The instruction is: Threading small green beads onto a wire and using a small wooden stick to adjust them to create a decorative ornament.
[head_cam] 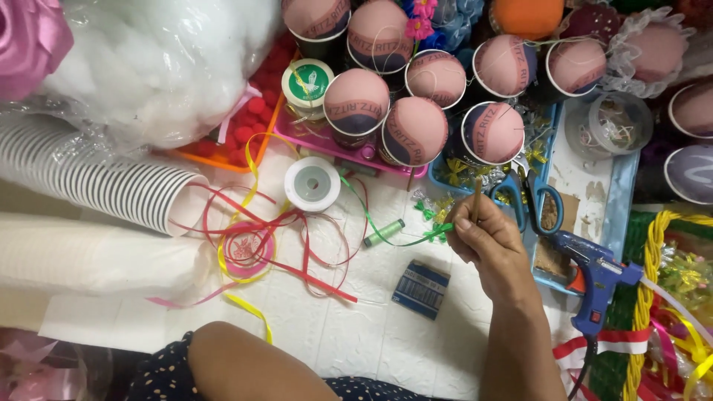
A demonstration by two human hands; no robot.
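One hand only is showing: the right hand [486, 238] is reaching in from the lower right, fingers closed round a thin wooden stick [476, 194] that is pointing up and away, with a piece of green ribbon [438, 232] lying at its fingertips. The left hand is not appearing in view.

Items, largest first:
- White floor covering [349, 327], embossed in a brick pattern, carrying everything below.
- Clear bag of white stuffing [163, 67], sitting at top left.
- Two sleeves of stacked paper cups [96, 178], lying on their sides along the left edge.
- Group of cups topped with pink-and-navy cloth domes [414, 131], crowding the top centre; the stick tip is pointing towards them.
- Blue glue gun [594, 271], lying just right of the hand.
- Yellow woven basket [646, 297], sitting at the right edge.
- Blue-handled scissors [531, 194], lying just beyond the hand on a blue tray [620, 200].
- Tangle of red and yellow ribbon [260, 245], spreading left of centre.
- White thread spool [312, 183], standing above the tangle.
- Small dark blue packet [421, 289], lying left of the wrist.
- Green thread bobbin [384, 232], lying on its side near the ribbon piece.
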